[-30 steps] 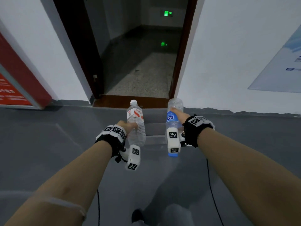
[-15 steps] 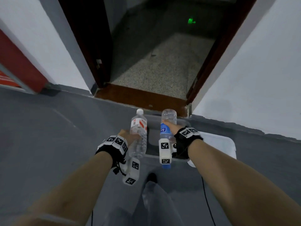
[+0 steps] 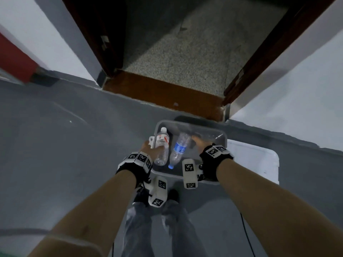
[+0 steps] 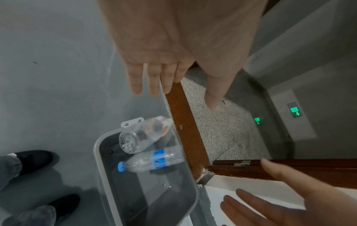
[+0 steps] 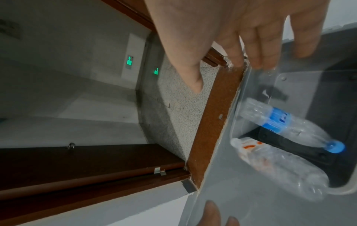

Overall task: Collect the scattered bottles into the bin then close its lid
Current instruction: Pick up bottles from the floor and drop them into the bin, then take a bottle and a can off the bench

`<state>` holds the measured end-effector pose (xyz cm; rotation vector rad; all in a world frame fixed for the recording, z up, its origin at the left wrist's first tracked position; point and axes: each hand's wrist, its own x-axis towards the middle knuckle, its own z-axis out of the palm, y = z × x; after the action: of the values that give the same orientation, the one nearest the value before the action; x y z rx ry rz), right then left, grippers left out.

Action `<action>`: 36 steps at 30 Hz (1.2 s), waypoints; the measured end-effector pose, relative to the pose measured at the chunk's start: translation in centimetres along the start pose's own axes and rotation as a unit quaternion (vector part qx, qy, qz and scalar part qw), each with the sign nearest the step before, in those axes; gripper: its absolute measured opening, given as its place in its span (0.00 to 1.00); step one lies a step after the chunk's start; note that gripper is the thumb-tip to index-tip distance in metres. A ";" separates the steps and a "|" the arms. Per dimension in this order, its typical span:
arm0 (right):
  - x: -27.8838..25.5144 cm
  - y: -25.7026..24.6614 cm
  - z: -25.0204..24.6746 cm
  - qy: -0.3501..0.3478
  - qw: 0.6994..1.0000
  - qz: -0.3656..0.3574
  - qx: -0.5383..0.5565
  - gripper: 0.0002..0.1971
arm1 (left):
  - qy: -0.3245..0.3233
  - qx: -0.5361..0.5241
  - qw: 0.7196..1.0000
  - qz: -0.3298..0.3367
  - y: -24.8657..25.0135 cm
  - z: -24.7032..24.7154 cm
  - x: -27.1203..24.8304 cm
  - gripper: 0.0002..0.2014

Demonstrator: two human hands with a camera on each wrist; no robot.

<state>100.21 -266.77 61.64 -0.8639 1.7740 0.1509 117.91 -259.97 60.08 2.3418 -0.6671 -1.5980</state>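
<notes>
A clear plastic bin (image 3: 221,135) sits on the grey floor before a doorway. Two clear bottles are loose and tilted over its opening, touching neither hand: a red-labelled bottle (image 3: 162,144) (image 4: 142,134) (image 5: 270,165) at the bin's left rim, and a blue-capped, blue-labelled bottle (image 3: 179,149) (image 4: 154,160) (image 5: 286,123) beside it. My left hand (image 3: 148,147) (image 4: 181,97) hovers above the left rim with fingers straight and empty. My right hand (image 3: 199,143) (image 5: 228,73) is spread open over the bin's middle. The bin's white lid (image 3: 259,160) lies on the floor at its right.
A brown wooden threshold (image 3: 161,91) and dark door frame stand just beyond the bin, with speckled corridor floor behind. White walls flank the doorway. My shoes (image 4: 34,159) stand close to the bin's near side. A thin black cable (image 3: 246,236) trails on the floor at the right.
I have stepped up to the bin and looked down. Both hands have let go of their bottles, which now tip over the bin; the blue-capped one has turned cap-down toward me.
</notes>
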 end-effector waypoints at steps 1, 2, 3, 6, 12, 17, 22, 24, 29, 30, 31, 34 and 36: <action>0.4 0.0 0.0 0.004 1.000 -0.007 -0.005 0.31 | -0.001 0.007 1.000 -0.004 0.5 -0.3 -0.2 0.37; 0.6 -0.1 -0.3 0.007 1.000 -0.010 0.005 0.32 | 0.000 0.011 1.000 -0.010 1.1 -0.6 -0.3 0.38; 0.5 -0.4 -0.6 0.007 0.999 -0.014 0.032 0.33 | 0.002 0.021 1.000 -0.006 1.7 -0.9 -0.5 0.35; -0.3 -1.2 -2.0 -0.006 0.996 -0.021 0.091 0.31 | -0.016 0.048 0.999 0.019 4.1 -1.7 -1.5 0.27; -5.1 -2.1 -5.8 0.028 0.986 -0.064 0.152 0.32 | -0.078 0.072 0.985 0.139 10.8 -1.5 -5.6 0.19; -13.1 1.7 -9.8 0.095 0.940 -0.082 0.316 0.12 | -0.125 0.107 0.960 0.225 14.6 1.9 -12.4 0.07; -19.7 12.9 -12.5 0.199 0.885 -0.052 0.418 0.12 | -0.217 0.198 0.906 0.306 14.1 8.4 -20.8 0.10; -24.2 17.6 -13.0 0.244 0.853 -0.043 0.460 0.10 | -0.251 0.251 0.870 0.343 13.1 11.5 -25.2 0.07; -34.0 33.2 -12.7 0.349 0.763 0.014 0.543 0.12 | -0.369 0.329 0.780 0.384 7.8 21.8 -36.9 0.07; -35.8 36.6 -12.2 0.370 0.742 0.029 0.558 0.12 | -0.390 0.341 0.763 0.386 6.2 24.0 -39.3 0.11; -37.4 40.1 -11.7 0.390 0.720 0.043 0.573 0.12 | -0.410 0.350 0.746 0.392 4.5 26.2 -41.6 0.13; -41.9 50.7 -9.5 0.416 0.662 0.087 0.617 0.12 | -0.437 0.384 0.693 0.426 -1.4 32.8 -48.3 0.11; -44.8 57.6 -7.9 0.436 0.622 0.118 0.639 0.12 | -0.456 0.412 0.654 0.441 -5.8 37.0 -52.5 0.11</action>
<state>64.38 -207.50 86.07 0.5056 2.1596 -1.4608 69.32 -226.90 86.51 0.7519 -2.6454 -1.9607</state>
